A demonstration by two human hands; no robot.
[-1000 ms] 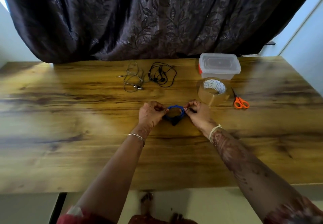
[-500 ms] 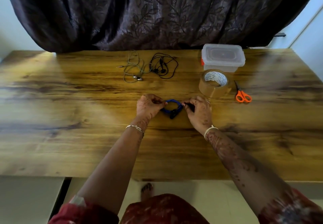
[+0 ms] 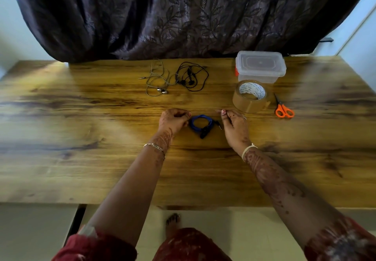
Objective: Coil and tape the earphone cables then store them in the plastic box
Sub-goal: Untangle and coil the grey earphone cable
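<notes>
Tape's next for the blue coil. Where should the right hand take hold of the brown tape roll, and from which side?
Grip the brown tape roll across its outer wall, coming from its near-left side, where the right hand already is. It sits tilted with its open core facing up, so the thumb could hook inside. Its loose end seems to stick out at the lower right; the scissors lie just beyond.

Both forearms reach forward; left hand (image 3: 173, 119) curled in a pinching grip; right hand (image 3: 234, 124) fingers loosely extended.
</notes>
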